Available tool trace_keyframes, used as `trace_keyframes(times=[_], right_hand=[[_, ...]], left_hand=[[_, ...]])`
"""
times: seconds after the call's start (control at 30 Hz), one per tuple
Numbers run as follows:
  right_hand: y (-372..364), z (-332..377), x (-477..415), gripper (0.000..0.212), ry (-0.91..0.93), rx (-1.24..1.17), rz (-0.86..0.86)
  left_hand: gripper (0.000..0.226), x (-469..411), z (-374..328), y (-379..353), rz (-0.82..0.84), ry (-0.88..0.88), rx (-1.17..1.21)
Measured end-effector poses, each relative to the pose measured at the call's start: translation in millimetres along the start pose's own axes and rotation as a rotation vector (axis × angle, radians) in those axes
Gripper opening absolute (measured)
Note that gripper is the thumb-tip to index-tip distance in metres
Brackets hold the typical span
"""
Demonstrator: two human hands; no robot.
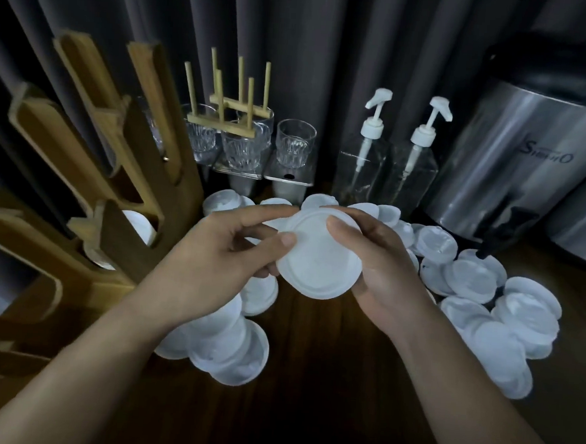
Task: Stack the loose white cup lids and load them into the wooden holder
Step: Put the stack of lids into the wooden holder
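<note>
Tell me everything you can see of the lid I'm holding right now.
The held lid is a round white disc, plastic by its look, with a raised ring just inside its rim. It is lifted above the dark wooden table, tilted, face toward the camera. The left hand pinches its left edge, thumb on the face; the right hand grips its right edge, thumb near the top. Whether more lids nest behind it cannot be told.

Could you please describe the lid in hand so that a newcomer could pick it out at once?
Start at the wooden holder on the left; loose lids lie scattered across the dark table beside it. Above the middle of that spread, the held lid is the only one lifted clear, pinched between the left hand and right hand.
</note>
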State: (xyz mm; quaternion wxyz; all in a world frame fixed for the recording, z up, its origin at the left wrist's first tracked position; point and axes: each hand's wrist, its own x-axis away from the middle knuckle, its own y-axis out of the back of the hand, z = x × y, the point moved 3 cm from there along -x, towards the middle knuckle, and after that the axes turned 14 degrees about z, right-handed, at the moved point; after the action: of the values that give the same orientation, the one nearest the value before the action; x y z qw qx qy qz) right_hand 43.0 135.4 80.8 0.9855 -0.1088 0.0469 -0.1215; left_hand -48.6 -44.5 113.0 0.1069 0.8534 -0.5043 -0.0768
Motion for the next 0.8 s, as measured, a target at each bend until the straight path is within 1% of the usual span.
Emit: trace_keyframes(times=[0.1,0.2,0.27,0.37,0.5,0.67,0.73,0.8], right_hand=[[-11.2,8.1,-3.9,0.033,-0.009,0.035,0.032],[-24.9,14.3,-10.0,0.038,-0.010,0.056,0.045],[-36.2,18.8,-13.7,0.033,0.005,0.007,0.042],[-56.7,25.0,-18.5,0.029,0.044,-0.088,0.090],[-83.4,28.4,-29.6,0.029,0.048,-0.072,0.126],[-119.1,35.5,-44.7,0.043,0.070,-0.017,0.111],[-133.7,37.8,-50.5,0.037,0.090,-0.008,0.101],[-150.4,39.1,-57.3,0.031,0.096,-0.008,0.084]], left_hand=[[0.046,4.1,-7.0,15.4,0.000,-0.009,0.018],[0.043,10.3,-15.5,34.5,-0.033,-0.020,0.024],[0.039,16.9,-21.6,49.9,-0.079,-0.024,0.028],[0.029,30.1,-28.8,74.5,-0.141,-0.020,-0.007],[0.023,48.3,-36.4,101.8,-0.183,0.002,-0.074],[0.020,69.7,-45.8,135.7,-0.213,0.021,-0.167],[0.019,77.2,-50.2,153.1,-0.217,0.018,-0.169],[0.019,83.4,-53.4,170.1,-0.223,0.016,-0.119]])
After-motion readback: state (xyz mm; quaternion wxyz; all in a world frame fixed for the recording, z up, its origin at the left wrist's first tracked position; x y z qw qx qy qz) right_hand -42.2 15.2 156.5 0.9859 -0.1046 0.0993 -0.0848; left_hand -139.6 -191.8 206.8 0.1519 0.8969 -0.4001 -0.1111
